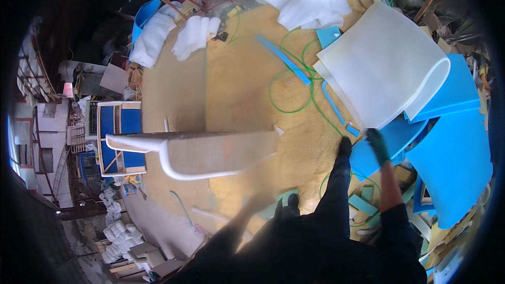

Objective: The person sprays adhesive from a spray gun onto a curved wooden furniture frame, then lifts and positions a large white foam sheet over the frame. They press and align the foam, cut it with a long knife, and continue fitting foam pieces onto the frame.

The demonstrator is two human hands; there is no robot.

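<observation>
My right hand (376, 146), in a dark glove, is at the near corner of a large white foam sheet (386, 58), and its fingers look closed on that edge. The sheet is folded over on itself, its rounded bend facing right. Bright blue foam sheets (447, 158) lie under and beside it. My left hand (258, 203) hangs low in front of me, too smeared by motion to show its fingers. Ahead of it stands a panel-like furniture frame (221, 152) with white padding along its edges, partly blurred.
Green cord (310, 81) loops over the tan floor beside blue foam strips (284, 59). White wadding (305, 0) is heaped at the back. A wooden frame with blue panels (121, 137) stands at left. Green and blue offcuts (363, 205) lie by my right leg.
</observation>
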